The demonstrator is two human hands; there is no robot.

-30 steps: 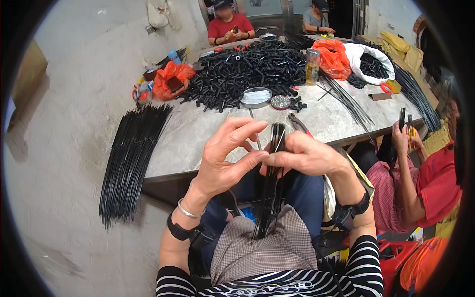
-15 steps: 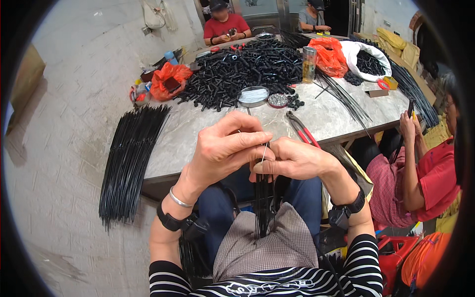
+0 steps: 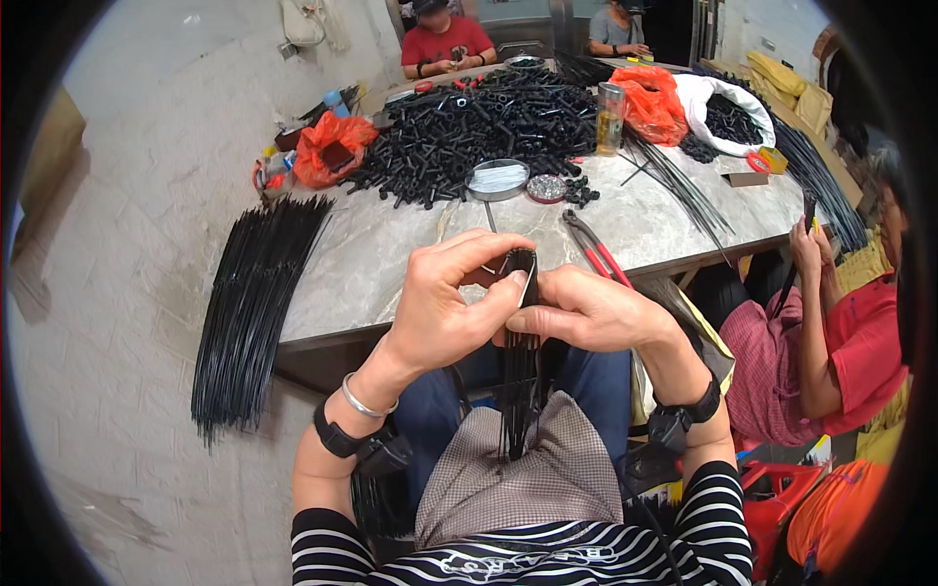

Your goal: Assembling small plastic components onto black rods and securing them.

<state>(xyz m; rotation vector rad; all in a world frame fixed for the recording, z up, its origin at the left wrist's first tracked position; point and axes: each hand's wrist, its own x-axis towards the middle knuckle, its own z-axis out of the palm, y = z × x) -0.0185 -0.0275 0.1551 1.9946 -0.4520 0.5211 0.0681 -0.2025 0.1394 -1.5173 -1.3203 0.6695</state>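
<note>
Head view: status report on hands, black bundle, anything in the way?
Right hand gripping black bundle; left hand at its top, grip unclear. Lower end over checked cloth. Red-handled pliers beyond, apart from hands.

even, fairly bright light lay over the table [image 3: 391,254] and the pale wall [image 3: 220,49] on the left, while the far doorway [image 3: 670,34] was dark. shadow [image 3: 330,368] sat beneath the near table edge. small glints dotted the black pile [image 3: 479,142]. the far person [image 3: 447,44] looked soft. the lens bent the table's straight lines, with black closing around the rim.
</note>
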